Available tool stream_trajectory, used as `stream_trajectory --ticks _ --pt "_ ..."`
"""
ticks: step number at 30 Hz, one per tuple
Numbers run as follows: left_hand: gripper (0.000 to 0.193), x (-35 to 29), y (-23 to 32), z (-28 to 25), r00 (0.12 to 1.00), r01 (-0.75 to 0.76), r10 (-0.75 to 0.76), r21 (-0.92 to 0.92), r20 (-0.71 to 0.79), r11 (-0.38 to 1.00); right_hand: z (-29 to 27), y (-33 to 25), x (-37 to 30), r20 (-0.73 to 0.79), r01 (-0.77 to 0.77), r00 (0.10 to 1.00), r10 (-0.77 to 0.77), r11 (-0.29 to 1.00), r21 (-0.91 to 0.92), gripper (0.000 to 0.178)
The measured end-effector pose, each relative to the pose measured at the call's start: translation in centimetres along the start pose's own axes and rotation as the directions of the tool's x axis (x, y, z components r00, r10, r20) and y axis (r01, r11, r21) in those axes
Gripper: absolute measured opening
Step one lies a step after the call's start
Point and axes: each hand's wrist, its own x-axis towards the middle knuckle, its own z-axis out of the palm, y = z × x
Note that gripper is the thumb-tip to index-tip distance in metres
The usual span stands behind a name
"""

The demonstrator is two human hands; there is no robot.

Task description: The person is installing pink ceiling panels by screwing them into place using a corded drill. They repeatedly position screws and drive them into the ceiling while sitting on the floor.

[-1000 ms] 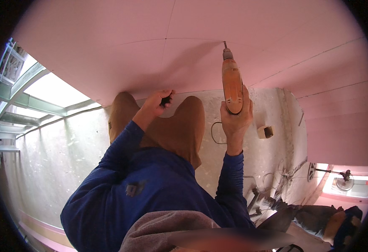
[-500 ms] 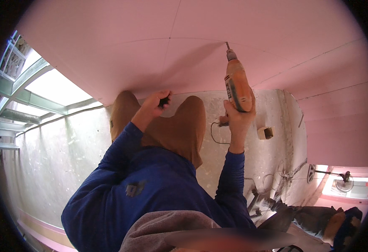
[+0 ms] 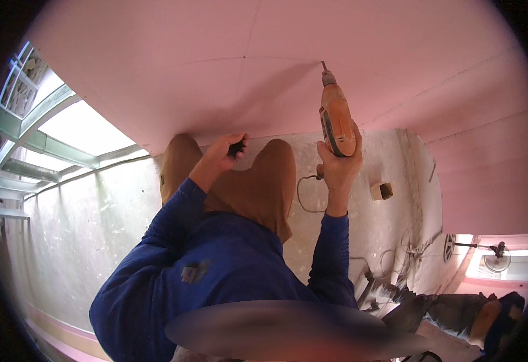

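Observation:
My right hand (image 3: 340, 172) is wrapped round the rear of an orange and dark power drill (image 3: 339, 120). Its bit (image 3: 323, 66) points away from me and meets its own shadow at the pink plasterboard (image 3: 173, 36), close to a thin marked line. A cord runs from the drill's handle. Close to my knees, my left hand (image 3: 220, 158) is curled round a clump of small black things (image 3: 236, 148), which are too small to make out singly; it stays apart from the board.
A small open box (image 3: 382, 191) lies on the scuffed grey floor (image 3: 113, 211) right of the drill. Green metal framing (image 3: 47, 145) stands at the left. Cables and tools (image 3: 390, 283) clutter the lower right, with a fan (image 3: 496, 259) beyond and dark clothing (image 3: 457, 314) nearby.
The drill and my right hand have shifted slightly left, the bit still at the board. My left hand has barely moved.

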Motion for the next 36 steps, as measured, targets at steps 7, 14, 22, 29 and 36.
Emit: stream_trajectory --ticks 7,14,22,29,36 --pt "0.017 -0.8 0.4 0.3 0.994 -0.045 0.043 0.011 0.099 0.999 -0.5 0.0 0.2 0.027 -0.197 0.979 0.204 0.894 0.403 0.059" --pt "0.015 -4.1 2.4 -0.1 0.983 -0.178 0.181 0.120 -0.015 0.977 0.9 -0.1 -4.6 0.127 -0.282 0.959 0.252 0.867 0.411 0.066" --pt "0.020 -5.8 4.1 -1.3 0.960 -0.266 0.278 0.258 -0.013 0.929 1.3 -0.6 -8.9 0.363 -0.324 0.911 0.196 0.884 0.336 0.076" --pt "0.025 -6.4 5.5 -0.2 0.954 -0.292 0.299 0.150 -0.025 0.945 1.1 -1.6 -11.4 0.543 -0.376 0.817 0.196 0.894 0.243 0.083" --pt "0.026 -7.6 6.2 -0.6 0.949 -0.314 0.313 0.036 0.035 0.949 2.0 -2.5 -11.5 0.580 -0.394 0.797 0.171 0.874 0.285 0.085"
